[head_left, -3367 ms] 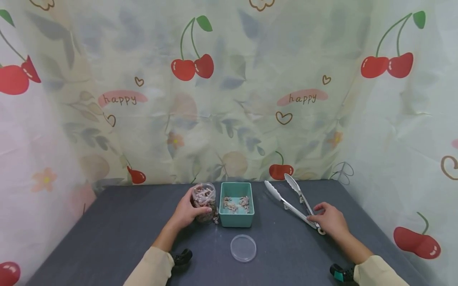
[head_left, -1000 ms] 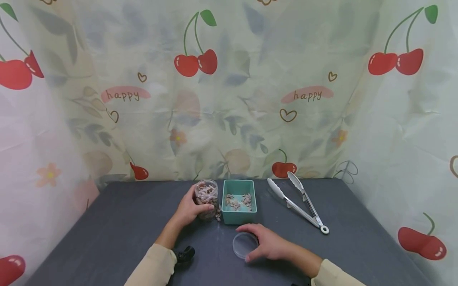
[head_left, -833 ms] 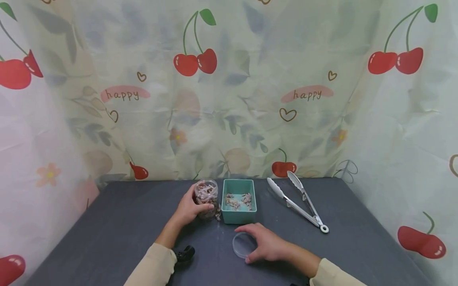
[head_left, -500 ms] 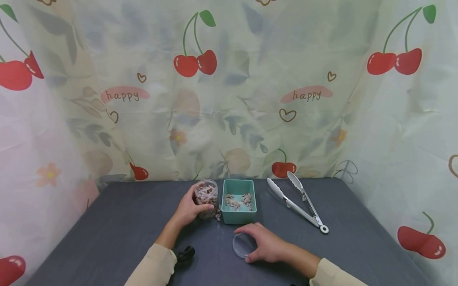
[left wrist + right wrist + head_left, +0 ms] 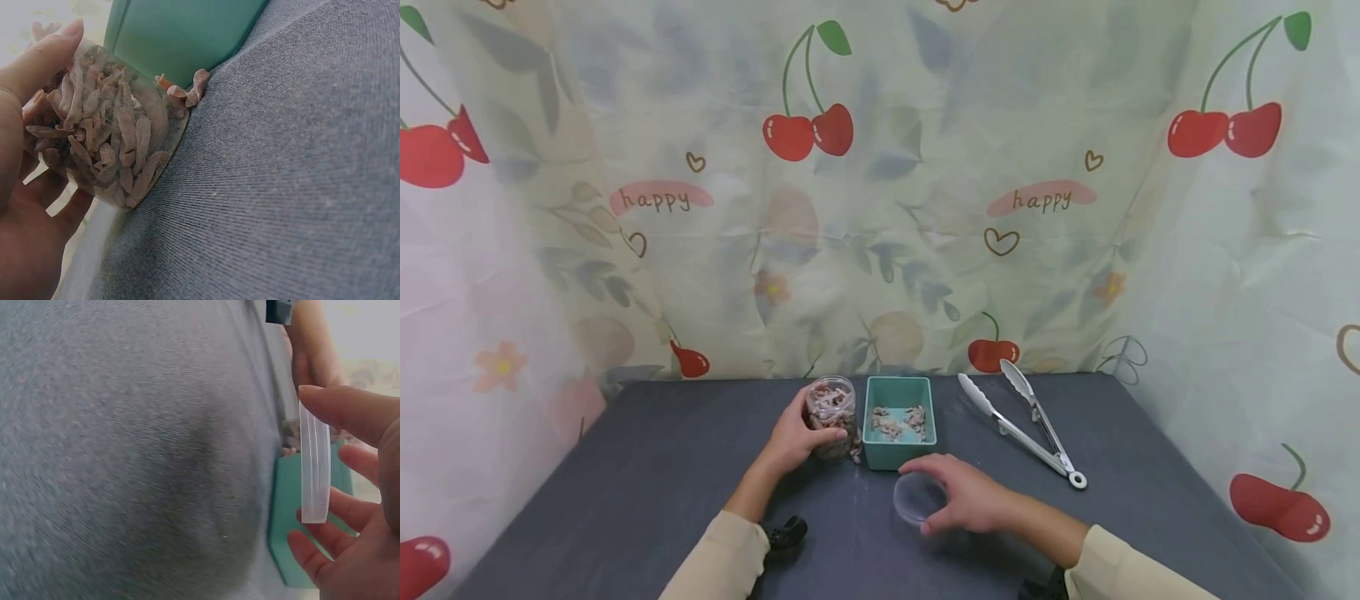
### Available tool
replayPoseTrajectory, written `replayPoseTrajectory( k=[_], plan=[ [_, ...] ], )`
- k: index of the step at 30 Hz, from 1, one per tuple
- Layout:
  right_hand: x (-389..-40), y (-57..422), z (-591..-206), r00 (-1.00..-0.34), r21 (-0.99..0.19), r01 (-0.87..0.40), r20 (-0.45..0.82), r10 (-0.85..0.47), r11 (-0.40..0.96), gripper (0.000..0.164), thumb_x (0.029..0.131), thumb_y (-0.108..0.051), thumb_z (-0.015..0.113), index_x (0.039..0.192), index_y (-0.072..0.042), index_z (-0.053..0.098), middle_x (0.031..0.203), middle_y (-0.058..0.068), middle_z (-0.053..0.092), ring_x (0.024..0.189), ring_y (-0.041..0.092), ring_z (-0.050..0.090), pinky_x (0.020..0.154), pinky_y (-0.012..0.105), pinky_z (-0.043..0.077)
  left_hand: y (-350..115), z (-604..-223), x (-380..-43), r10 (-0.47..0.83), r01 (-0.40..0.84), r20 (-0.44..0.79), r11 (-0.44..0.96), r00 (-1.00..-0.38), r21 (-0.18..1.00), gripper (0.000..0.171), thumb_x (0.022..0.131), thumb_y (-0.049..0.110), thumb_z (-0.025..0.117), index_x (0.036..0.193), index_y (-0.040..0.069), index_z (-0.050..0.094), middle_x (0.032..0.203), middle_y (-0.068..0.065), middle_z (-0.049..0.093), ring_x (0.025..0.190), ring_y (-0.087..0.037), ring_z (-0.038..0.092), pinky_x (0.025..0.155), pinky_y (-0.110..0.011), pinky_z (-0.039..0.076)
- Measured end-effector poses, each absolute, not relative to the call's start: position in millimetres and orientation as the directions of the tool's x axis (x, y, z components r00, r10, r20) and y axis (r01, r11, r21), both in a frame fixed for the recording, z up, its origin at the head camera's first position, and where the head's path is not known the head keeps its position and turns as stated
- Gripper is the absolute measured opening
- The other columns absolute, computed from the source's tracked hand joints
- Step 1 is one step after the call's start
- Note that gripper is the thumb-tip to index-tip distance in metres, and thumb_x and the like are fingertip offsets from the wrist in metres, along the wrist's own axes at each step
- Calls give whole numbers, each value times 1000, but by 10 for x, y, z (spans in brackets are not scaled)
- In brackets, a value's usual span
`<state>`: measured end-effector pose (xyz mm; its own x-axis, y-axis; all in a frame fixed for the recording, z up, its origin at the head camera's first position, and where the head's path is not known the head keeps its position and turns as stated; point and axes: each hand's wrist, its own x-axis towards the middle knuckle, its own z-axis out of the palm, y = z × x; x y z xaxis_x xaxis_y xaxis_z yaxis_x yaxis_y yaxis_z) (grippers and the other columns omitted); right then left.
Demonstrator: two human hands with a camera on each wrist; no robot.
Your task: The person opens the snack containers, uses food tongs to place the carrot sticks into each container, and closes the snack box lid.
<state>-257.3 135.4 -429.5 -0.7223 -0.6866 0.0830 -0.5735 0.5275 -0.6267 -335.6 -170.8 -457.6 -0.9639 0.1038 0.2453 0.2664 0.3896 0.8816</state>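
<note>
My left hand (image 5: 796, 435) grips a clear jar (image 5: 832, 421) that stands on the table, its thumb across the front. Brownish-grey dried strips (image 5: 125, 125) fill the jar, and its mouth is uncovered. My right hand (image 5: 972, 493) holds a clear round lid (image 5: 917, 498) by its rim, between thumb and fingers. In the right wrist view that lid (image 5: 315, 462) is seen edge-on, raised off the table. Just right of the jar stands a teal rectangular box (image 5: 898, 457) with some of the same strips inside.
Metal tongs (image 5: 1030, 437) lie spread on the dark tabletop (image 5: 685, 467), right of the box. A few loose strips (image 5: 190, 90) lie between jar and box. A cherry-patterned curtain (image 5: 880, 192) hangs behind and at both sides.
The right hand went from the tongs to the lid, then lifted it off the table, slightly up and right. The left hand stays on the jar.
</note>
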Motion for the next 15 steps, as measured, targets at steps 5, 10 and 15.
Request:
replayPoseTrajectory(
  k=[5, 10, 15],
  plan=[
    [-2566, 1392, -4176, -721, -656, -567, 103, -685, 499, 68, 71, -25, 85, 132, -13, 57, 128, 5, 57, 113, 29, 51, 90, 43, 42, -1724, -4591, -3361, 111, 276, 252, 391, -961, 878, 91, 74, 24, 87, 147, 11, 35, 130, -15, 53, 115, -28, 53, 93, -46, 43],
    [-2560, 1427, -4041, -727, -699, -537, 100, -679, 472, 68, 73, -24, 84, 133, -10, 56, 125, 6, 57, 109, 29, 52, 87, 44, 44, -1725, -4605, -3370, 107, 273, 251, 394, -962, 878, 91, 73, 26, 87, 147, 13, 36, 131, -14, 52, 116, -28, 52, 94, -47, 43],
    [-2569, 1455, -3930, -725, -702, -542, 112, -680, 462, 68, 72, -24, 85, 133, -13, 56, 124, 4, 57, 107, 28, 53, 86, 43, 45, -1705, -4539, -3311, 106, 268, 247, 397, -963, 878, 88, 75, 23, 86, 147, 11, 36, 131, -16, 52, 116, -29, 52, 94, -47, 42]
  ],
)
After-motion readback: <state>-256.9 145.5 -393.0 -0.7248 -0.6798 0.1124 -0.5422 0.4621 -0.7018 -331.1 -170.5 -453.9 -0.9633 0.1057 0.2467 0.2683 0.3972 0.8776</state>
